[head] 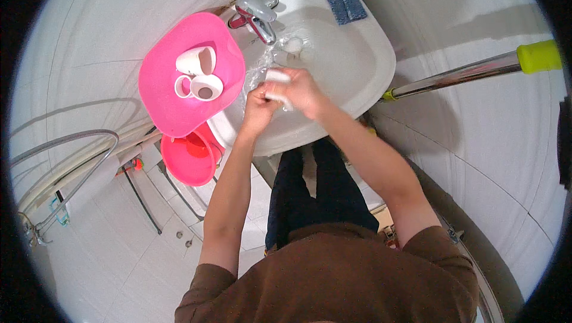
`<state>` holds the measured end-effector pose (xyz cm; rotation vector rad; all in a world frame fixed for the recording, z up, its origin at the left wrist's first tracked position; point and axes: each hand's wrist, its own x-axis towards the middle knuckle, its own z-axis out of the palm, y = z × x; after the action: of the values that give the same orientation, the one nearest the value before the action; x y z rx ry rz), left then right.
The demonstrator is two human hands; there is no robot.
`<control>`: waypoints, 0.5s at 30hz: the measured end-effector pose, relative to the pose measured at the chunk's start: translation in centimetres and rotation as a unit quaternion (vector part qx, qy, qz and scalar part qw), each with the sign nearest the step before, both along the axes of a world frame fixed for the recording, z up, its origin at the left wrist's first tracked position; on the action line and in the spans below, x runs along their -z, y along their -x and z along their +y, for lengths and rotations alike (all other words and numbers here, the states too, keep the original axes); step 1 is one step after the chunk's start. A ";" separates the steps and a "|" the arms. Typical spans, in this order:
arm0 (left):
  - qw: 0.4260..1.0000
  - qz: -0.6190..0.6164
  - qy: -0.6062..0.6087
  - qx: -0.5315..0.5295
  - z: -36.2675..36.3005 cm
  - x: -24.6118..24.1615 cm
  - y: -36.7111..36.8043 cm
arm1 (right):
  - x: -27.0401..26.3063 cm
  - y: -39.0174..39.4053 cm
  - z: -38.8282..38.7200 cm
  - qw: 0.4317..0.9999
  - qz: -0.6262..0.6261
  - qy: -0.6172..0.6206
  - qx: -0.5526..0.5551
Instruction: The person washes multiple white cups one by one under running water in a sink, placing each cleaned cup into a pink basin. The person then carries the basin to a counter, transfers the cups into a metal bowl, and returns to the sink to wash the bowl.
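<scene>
Over the white washbasin [344, 70], both hands grip a small white item [278, 84], partly covered by fingers and too blurred to name exactly. My left hand [260, 110] holds its lower left side. The fingers of my right hand [304, 93] wrap it from the right. Just beyond, under the chrome faucet [263, 30], a rounded white piece [293, 46] lies in splashing water, with another pale object beside it. To the left, a pink plastic basin [163, 86] holds a white cup [192, 61] on its side, and a second white cup [206, 87] touches a white ring-shaped piece [183, 86].
Two blue cloth-like pads [346, 5] lie on the washbasin's back right rim. Below the pink basin stands a pink bucket [187, 169] with a red dipper inside. A metal pole [460, 75] with lime-green ends leans at the right. A flexible shower hose [76, 135] curves at left.
</scene>
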<state>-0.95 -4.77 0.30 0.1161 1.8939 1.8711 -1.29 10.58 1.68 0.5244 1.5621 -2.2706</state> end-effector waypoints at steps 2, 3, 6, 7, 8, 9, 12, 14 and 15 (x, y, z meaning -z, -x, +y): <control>0.999 -0.021 0.035 0.010 -0.4 -0.2 0.0 | -0.1 -0.7 -0.3 0.979 0.123 -0.141 -0.079; 1.000 -0.015 0.008 0.016 -0.4 -0.3 -0.2 | -0.2 -0.6 -0.1 0.998 0.056 -0.040 -0.014; 0.995 -0.058 -0.077 -0.008 0.1 -0.3 -1.1 | 0.0 0.0 0.9 0.960 -0.131 0.245 0.039; 0.983 -0.087 -0.158 -0.040 0.6 -0.1 -1.3 | 0.1 0.2 1.1 0.942 -0.134 0.305 0.043; 0.961 -0.121 -0.237 -0.075 1.2 0.2 -1.7 | 0.2 0.2 1.3 0.921 -0.134 0.362 0.057; 0.931 -0.157 -0.310 -0.111 1.7 0.3 -2.1 | 0.3 0.0 1.4 0.897 -0.170 0.400 0.077; 0.884 -0.236 -0.339 -0.219 3.1 0.6 -2.4 | 0.2 -1.4 1.0 0.923 -0.061 0.378 0.041; 0.858 -0.282 -0.338 -0.265 3.7 0.4 -2.5 | 0.1 -2.1 -0.3 0.960 -0.011 0.268 0.079; 0.842 -0.308 -0.343 -0.280 4.0 0.2 -2.5 | 0.0 -2.2 -0.6 0.971 0.039 0.217 0.092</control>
<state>1.55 -0.79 0.12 -0.7988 0.7982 2.4810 0.96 9.95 1.63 0.4755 1.0279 -2.6977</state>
